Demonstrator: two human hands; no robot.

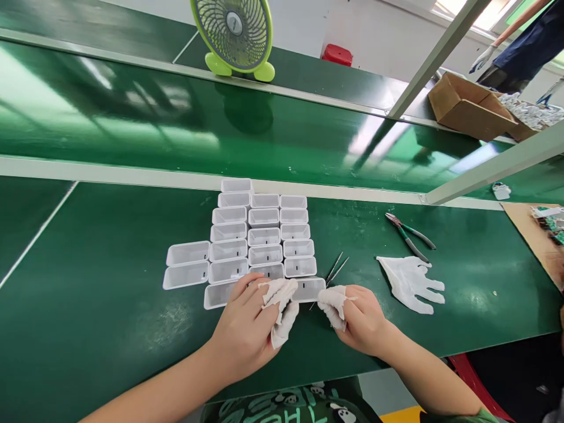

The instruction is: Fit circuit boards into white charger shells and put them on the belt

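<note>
White, open-topped plastic boxes point(264, 237) stand in columns on the green table, several with a small dark slot in the wall. My left hand point(259, 314), with white coverings on its fingers, is closed over the front of the columns and hides parts of the boxes there. Its fingertips meet at the left end of the front right box point(309, 289). At that box's right end is my right hand point(350, 311), fingers covered in white and pinched together. What either pinch holds is hidden. Metal tweezers point(335, 270) lie just behind my right hand, partly covered.
Green-handled pliers point(409, 236) and a white glove point(412, 284) lie to the right. A shelf rail point(176, 176) runs behind the boxes. Above are a green fan point(233, 35) and a cardboard box point(473, 108). A person point(520, 47) stands at the far right.
</note>
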